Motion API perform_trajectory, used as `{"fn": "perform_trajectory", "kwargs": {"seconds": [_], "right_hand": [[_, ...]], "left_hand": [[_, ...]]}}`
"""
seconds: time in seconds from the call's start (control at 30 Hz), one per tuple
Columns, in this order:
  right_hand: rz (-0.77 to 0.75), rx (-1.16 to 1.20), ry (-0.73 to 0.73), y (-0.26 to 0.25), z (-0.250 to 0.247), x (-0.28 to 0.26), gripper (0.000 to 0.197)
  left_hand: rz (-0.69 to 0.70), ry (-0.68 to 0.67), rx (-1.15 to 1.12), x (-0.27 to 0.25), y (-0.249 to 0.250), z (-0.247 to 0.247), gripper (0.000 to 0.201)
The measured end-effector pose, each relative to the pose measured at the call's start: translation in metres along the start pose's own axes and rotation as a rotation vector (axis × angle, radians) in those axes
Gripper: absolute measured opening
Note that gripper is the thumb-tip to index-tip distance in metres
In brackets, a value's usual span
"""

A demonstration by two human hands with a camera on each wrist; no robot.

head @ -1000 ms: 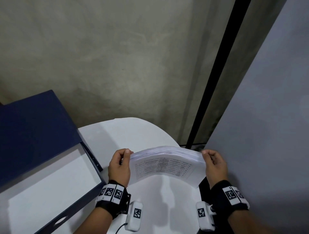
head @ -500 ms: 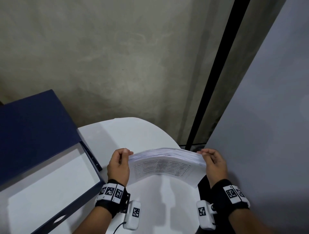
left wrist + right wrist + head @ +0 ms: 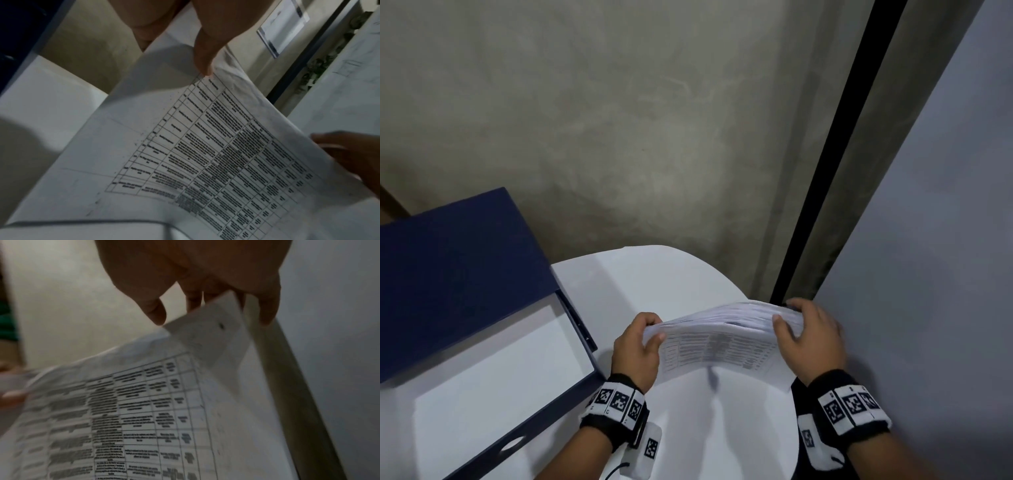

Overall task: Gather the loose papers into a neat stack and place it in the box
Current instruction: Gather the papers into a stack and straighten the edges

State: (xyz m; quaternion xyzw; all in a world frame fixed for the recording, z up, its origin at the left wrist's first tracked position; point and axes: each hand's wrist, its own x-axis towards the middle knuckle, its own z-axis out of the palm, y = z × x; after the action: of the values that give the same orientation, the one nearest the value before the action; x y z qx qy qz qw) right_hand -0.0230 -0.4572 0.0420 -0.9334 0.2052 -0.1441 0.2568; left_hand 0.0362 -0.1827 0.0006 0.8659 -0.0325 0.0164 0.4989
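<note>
Right hand has shifted over the paper stack; both hands' fingers grip its ends; left hand; the stack awaits transfer left to box

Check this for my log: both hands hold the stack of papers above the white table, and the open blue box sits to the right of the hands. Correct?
Not quite. The head view shows the blue box to the left of the hands, not the right. The rest holds: the left hand and right hand hold the stack of papers above the white table.

Black wristbands carry white square-patterned marker tags; a small white camera unit (cable trailing on the left one) hangs beneath each wrist.
</note>
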Motion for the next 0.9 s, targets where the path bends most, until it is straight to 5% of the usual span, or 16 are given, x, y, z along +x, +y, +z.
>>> {"fn": "perform_trajectory", "kwargs": {"seconds": [0.1,0.17,0.33,0.4,0.47,0.57,0.63,0.8,0.9], "right_hand": [[-0.413,-0.163,-0.155,-0.032,-0.001,0.0,0.064],[-0.561,-0.255,-0.275,-0.058,0.002,0.001,0.07],[-0.561,-0.074,-0.257,-0.079,-0.005,0.014,0.021],[-0.447,0.142,-0.18,-0.071,-0.017,0.022,0.011],[-0.27,0.473,-0.177,-0.063,-0.03,0.028,0.01],[-0.17,0.877,-0.235,-0.063,-0.044,0.029,0.026],[-0.184,0.969,-0.18,-0.067,-0.04,0.025,0.031],[-0.074,1.062,-0.038,-0.063,-0.013,0.01,0.03],[-0.03,1.002,-0.079,-0.049,0.005,-0.002,0.045]], "left_hand": [[0.189,-0.034,0.112,0.002,0.027,-0.002,0.03],[0.383,-0.075,0.173,0.004,0.051,-0.003,0.035],[0.676,0.002,0.237,0.019,0.1,-0.012,0.036],[0.624,0.193,0.247,0.026,0.1,-0.024,0.039],[0.421,0.306,0.187,0.033,0.084,-0.034,0.063],[0.081,0.009,-0.383,0.039,0.072,-0.037,0.093],[0.011,-0.106,-0.657,0.041,0.073,-0.034,0.082],[0.069,-0.045,-0.531,0.029,0.078,-0.023,0.043],[0.063,-0.037,-0.493,0.02,0.062,-0.019,0.044]]}}
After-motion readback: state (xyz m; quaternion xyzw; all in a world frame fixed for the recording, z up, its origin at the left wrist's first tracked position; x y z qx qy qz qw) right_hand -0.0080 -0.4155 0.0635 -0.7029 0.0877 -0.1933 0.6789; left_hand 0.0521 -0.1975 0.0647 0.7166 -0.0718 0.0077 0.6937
